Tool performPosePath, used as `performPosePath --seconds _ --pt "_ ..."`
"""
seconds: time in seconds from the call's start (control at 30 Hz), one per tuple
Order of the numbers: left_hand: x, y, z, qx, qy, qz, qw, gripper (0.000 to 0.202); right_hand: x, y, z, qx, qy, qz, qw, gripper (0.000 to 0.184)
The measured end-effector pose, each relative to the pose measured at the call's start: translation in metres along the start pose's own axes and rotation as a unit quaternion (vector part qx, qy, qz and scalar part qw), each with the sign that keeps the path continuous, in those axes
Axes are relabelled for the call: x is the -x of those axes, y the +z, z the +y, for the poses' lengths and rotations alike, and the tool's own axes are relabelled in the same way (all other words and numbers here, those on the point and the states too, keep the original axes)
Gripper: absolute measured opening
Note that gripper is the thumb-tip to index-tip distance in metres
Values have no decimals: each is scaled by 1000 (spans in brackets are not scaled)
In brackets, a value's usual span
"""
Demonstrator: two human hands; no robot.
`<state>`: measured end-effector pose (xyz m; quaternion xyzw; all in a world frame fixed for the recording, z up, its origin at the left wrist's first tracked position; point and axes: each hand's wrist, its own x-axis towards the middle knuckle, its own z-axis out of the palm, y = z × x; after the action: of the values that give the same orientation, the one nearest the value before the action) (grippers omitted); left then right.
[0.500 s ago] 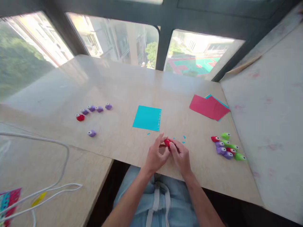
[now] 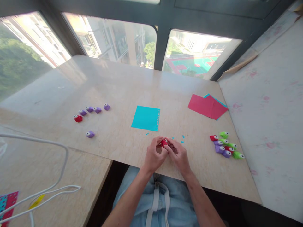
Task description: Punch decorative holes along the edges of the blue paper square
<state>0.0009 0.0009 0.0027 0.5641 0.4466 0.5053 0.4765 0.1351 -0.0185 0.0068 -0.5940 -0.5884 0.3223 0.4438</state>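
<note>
A small red paper punch (image 2: pixel 164 143) is held between my two hands above the front of the table. The fingers of my left hand (image 2: pixel 155 155) are closed round its left side. My right hand (image 2: pixel 179 155) grips it from the right, thumb against it. Beyond the hands lies a blue paper sheet (image 2: pixel 145 118) with a row of punched holes along its right edge. Tiny blue paper bits (image 2: pixel 182 137) are scattered right of the hands, and a few more (image 2: pixel 147 134) lie by the sheet's near edge.
At the right stands a cluster of red, purple and green paper punches (image 2: pixel 220 149). Red and blue sheets (image 2: pixel 205 107) overlap behind it. On the left are several purple punches (image 2: pixel 97 110), one red punch (image 2: pixel 78 118) and a lone purple one (image 2: pixel 90 134). A white cable (image 2: pixel 65 157) crosses the lower left.
My fingers have shifted round the red paper punch and it has turned slightly, staying in both hands. The view has moved a little; the other things lie as before.
</note>
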Motion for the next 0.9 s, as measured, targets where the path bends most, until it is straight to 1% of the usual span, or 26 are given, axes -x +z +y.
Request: performPosePath --seconds 0.1,0.2,0.3,0.4,0.57,0.7,0.8,0.9 --pt "-2 -3 1 62 -40 8 997 33 1 -1 -2 -21 -22 -12 999 30" --pt "-6 -9 3 135 -74 2 988 25 2 -2 -5 -56 -56 -31 996 35" --pt "-10 -16 4 154 -86 -39 984 21 2 -3 -7 -59 -96 -37 993 43" --pt "-13 -21 4 145 -93 -90 981 20 2 -3 -6 -47 -112 -30 992 42" --pt "-16 -26 9 153 -103 -133 974 21 1 -3 0 -41 -91 -15 995 32" --pt "-14 -25 8 189 -122 -158 961 29 1 -5 1 -34 -62 1 997 22" --pt "-13 -25 6 187 -122 -162 961 33 1 -7 1 -55 -41 -1 998 24" --pt "-13 -24 6 152 -102 -162 970 35 0 -8 0 -86 -14 -13 996 30"
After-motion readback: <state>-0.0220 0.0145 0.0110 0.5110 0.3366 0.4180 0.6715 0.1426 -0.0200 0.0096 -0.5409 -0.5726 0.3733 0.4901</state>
